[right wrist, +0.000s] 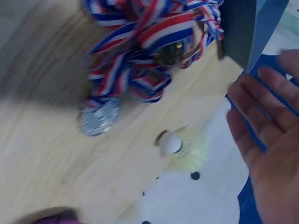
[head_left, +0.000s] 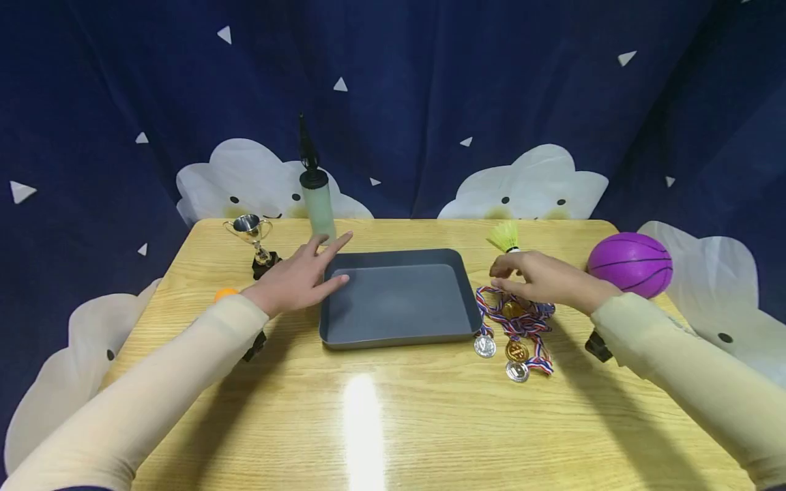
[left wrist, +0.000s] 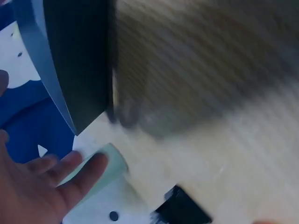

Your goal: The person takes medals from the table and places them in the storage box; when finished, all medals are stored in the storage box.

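Observation:
My left hand (head_left: 305,274) lies flat with its fingers spread, the fingertips (head_left: 340,279) over the left rim of an empty grey tray (head_left: 399,300). The left wrist view shows the same hand (left wrist: 42,186) holding nothing, beside the tray's wall (left wrist: 79,60). My right hand (head_left: 533,278) hovers with relaxed fingers just above a heap of medals (head_left: 514,326) on red, white and blue ribbons, right of the tray. In the right wrist view its palm (right wrist: 268,149) is bare, with the ribbons (right wrist: 149,51), a silver medal (right wrist: 99,116) and a yellow shuttlecock (right wrist: 184,145) nearby.
On the wooden table (head_left: 393,416) stand a small trophy (head_left: 253,235) and a pale green pump (head_left: 318,201) at the back left, with an orange ball (head_left: 225,294) by my left wrist. The shuttlecock (head_left: 505,236) and a purple ball (head_left: 629,264) sit at the back right.

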The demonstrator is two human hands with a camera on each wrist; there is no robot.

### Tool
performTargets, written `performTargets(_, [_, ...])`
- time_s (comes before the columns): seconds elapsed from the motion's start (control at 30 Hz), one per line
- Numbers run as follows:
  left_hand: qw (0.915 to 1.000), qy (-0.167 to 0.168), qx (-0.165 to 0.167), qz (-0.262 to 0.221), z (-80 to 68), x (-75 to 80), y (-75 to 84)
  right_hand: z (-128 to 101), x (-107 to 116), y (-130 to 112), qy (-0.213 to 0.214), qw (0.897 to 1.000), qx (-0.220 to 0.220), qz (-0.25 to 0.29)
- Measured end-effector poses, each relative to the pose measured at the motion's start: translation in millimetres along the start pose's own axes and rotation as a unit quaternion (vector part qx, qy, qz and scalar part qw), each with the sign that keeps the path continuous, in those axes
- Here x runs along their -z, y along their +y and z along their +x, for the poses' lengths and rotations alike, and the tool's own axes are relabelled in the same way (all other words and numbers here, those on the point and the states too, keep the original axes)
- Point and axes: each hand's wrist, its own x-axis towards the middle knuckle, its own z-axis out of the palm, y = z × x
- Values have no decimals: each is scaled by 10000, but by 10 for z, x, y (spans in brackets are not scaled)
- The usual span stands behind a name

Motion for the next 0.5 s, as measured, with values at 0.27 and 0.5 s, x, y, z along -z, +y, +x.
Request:
performTargets(0.27, [9837,18,807,-1606,10,-97,-67,-118,-175,247,-853,9937,-191,705])
performTargets(0.5, [9678,-80,1024,-2297,30,-198,-93,-165,-298,284,-894,9940,-232,594])
